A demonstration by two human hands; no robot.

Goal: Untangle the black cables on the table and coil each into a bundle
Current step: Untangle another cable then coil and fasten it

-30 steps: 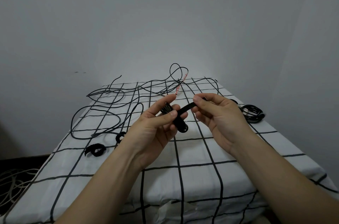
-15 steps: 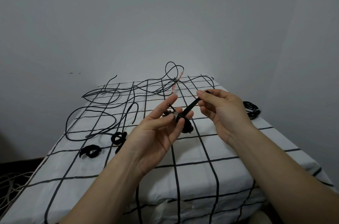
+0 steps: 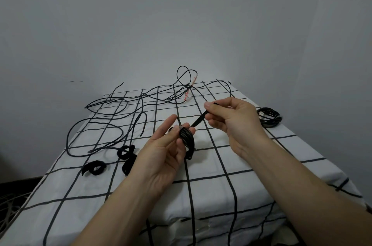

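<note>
My left hand [image 3: 167,151] holds a small coiled black cable bundle [image 3: 187,138] above the table, fingers curled round it. A black strap [image 3: 198,121] runs from the bundle up to my right hand [image 3: 231,122], which pinches its free end taut. Loose black cables [image 3: 112,124] sprawl tangled over the table's back and left. One finished coil [image 3: 268,117] lies at the right edge.
The table [image 3: 251,161] wears a white cloth with a black grid. Two black straps [image 3: 94,167] [image 3: 127,154] lie on its left side. A red-marked cable end [image 3: 187,95] sits near the back. White cords [image 3: 10,207] lie on the floor at left. A grey wall stands behind.
My right hand has pulled the strap's end up and to the right, away from the bundle. The strap now stretches longer. My left hand has kept its hold on the coil.
</note>
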